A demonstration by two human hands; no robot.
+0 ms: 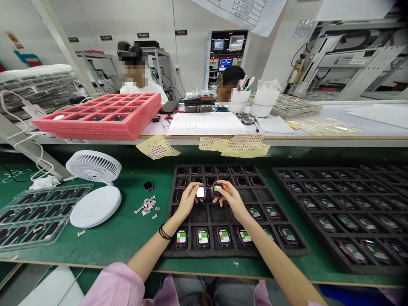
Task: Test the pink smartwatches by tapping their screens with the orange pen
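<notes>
Over the middle of a black foam tray (197,250), my left hand (188,199) grips a smartwatch body (200,192) whose screen glows plain white. Just to its right, my right hand (232,199) holds a second smartwatch body (218,189) with a green and white pattern on its dark screen. Both are held above the tray, a small gap between them. Below, the front row of the tray holds several watch bodies with lit screens, such as one watch (224,236). Dark-screened watches (222,170) sit in the back rows. Some middle compartments hold nothing.
A second foam tray of watches (331,223) stands right. Left are a white fan (95,206), a clear plastic tray (41,212), a loose watch (148,185) and small paper scraps (147,205). The shelf above carries a pink foam tray (95,127). Two people sit beyond it.
</notes>
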